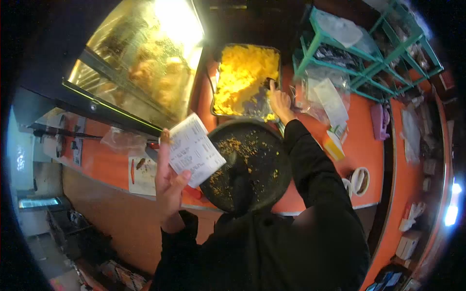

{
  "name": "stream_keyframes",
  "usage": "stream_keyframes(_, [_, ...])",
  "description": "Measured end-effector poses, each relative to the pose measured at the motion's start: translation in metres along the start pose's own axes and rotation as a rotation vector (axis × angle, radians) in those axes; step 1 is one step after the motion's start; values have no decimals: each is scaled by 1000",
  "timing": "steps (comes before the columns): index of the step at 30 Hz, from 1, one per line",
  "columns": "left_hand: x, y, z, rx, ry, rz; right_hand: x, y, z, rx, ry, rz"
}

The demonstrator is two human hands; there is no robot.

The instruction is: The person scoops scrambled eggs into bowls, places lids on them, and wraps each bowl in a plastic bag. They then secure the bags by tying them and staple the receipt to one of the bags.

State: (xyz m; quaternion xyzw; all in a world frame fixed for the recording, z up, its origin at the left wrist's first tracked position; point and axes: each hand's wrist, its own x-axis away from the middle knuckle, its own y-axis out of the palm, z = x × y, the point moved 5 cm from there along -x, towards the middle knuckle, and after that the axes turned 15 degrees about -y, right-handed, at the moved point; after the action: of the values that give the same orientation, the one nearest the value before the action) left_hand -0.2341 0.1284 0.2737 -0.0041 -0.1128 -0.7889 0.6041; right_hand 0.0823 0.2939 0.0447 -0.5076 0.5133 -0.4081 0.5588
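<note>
My left hand (170, 186) grips a white sheet of paper with printed lines (192, 150), thumb on its front and fingers at its left edge. It is held up over the left rim of a round black pan (272, 179) dotted with brown and yellow crumbs. My right hand (280, 102) reaches over a rectangular tray (213, 109) of yellow crumbly food (245, 68). Its fingers are closed at a dark object (268, 83) at the food's right edge; I cannot tell what kind it is. Part of the tray's dark bottom shows near this hand.
A lit glass display case (141, 68) with fried-looking food stands at left. Teal shelves (359, 63) rise at back right, with plastic bags (315, 92) before them. On the orange counter (361, 140) are a yellow-and-white packet (334, 145), a roll of tape (359, 181) and a purple holder (380, 121).
</note>
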Motion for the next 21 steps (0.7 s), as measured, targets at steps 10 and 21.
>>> stream_keyframes(10, [-1,-34,-22,68,-103,79,-22,34,-19,-183,122,68])
stream_keyframes(21, [-12,-34,-20,91,-65,96,13,37,-109,-36,-616,-47])
